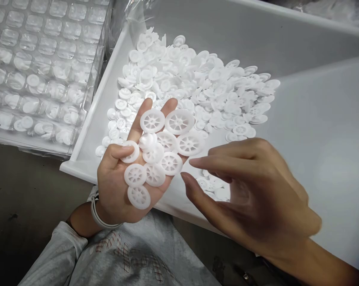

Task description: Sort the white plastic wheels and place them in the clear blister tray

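My left hand is palm up over the near edge of the bin, bearing several white plastic wheels of different sizes with spoked centres. Its thumb presses on one small wheel, and a small solid white piece lies among them. To the right, my right hand hovers beside the wheels, thumb and forefinger apart with a gap between them and nothing visible in it. Behind both hands spreads a heap of loose white wheels and discs, partly hidden by the left fingers.
The heap lies in a large white bin with raised walls. At the left stands a clear plastic tray with many pockets; the nearer rows hold white pieces. Clear plastic film hangs near the bin's far left corner.
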`<move>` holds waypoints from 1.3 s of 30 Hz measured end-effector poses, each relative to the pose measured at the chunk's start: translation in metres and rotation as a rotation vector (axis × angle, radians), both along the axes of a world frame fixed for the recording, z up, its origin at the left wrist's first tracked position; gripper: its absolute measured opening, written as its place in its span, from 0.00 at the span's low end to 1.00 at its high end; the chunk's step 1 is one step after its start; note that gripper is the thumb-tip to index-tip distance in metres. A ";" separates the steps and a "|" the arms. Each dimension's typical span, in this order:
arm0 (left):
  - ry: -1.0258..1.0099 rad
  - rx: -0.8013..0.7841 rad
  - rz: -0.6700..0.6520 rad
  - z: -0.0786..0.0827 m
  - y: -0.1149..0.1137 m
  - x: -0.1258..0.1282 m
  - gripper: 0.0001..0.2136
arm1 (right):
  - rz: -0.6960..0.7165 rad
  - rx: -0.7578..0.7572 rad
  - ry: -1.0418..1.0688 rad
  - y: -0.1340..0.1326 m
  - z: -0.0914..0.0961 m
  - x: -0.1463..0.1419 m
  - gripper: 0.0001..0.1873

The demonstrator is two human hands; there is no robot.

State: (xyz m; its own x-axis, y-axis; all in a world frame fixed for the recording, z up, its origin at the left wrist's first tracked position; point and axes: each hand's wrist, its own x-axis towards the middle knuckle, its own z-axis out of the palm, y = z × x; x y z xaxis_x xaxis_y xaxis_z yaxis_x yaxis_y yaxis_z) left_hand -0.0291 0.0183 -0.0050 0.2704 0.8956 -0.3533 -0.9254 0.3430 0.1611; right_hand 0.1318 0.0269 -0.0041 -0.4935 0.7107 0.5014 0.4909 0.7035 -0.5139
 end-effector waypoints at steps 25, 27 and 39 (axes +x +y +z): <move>0.023 -0.133 -0.073 0.000 0.003 -0.002 0.25 | 0.241 -0.162 -0.331 0.075 0.039 -0.028 0.08; -0.003 -0.110 -0.073 0.000 0.004 -0.002 0.26 | 0.234 -0.129 -0.332 0.074 0.036 -0.028 0.08; -0.067 -0.084 -0.037 -0.001 0.002 0.000 0.28 | 0.211 -0.028 -0.270 0.065 0.016 -0.005 0.11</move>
